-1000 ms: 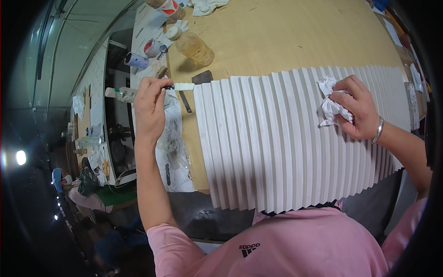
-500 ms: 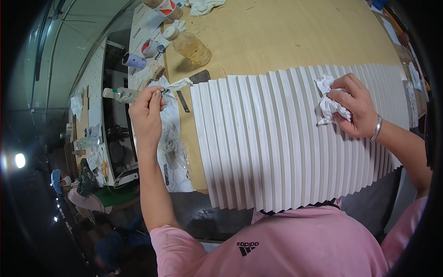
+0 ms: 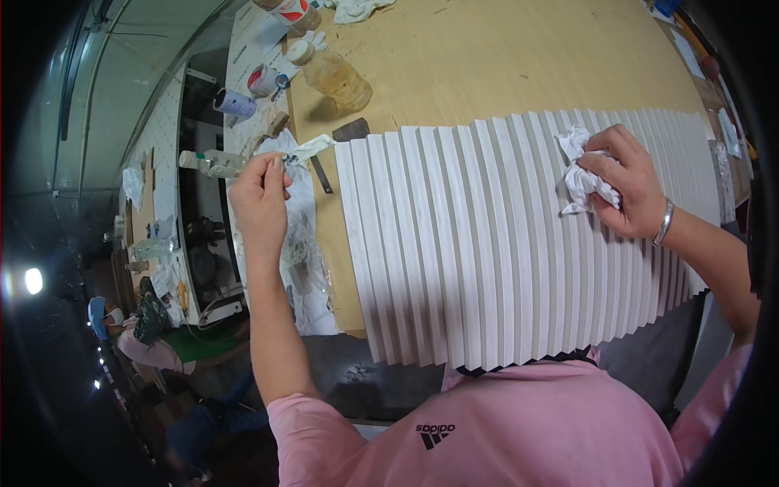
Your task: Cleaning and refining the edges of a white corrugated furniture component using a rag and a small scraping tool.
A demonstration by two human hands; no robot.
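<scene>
On the wooden table, a white ribbed panel lies flat, its near edge overhanging toward the body. A crumpled white rag is pressed onto the ribs near the panel's far right part by the right hand, fingers curled shut around it. The left hand is held off the panel's left edge, pinched closed on a small item that cannot be made out, beside a clear bottle. The rag is judged soft and light, best bunched in the palm; the panel looks stiff and is best gripped at its edges.
</scene>
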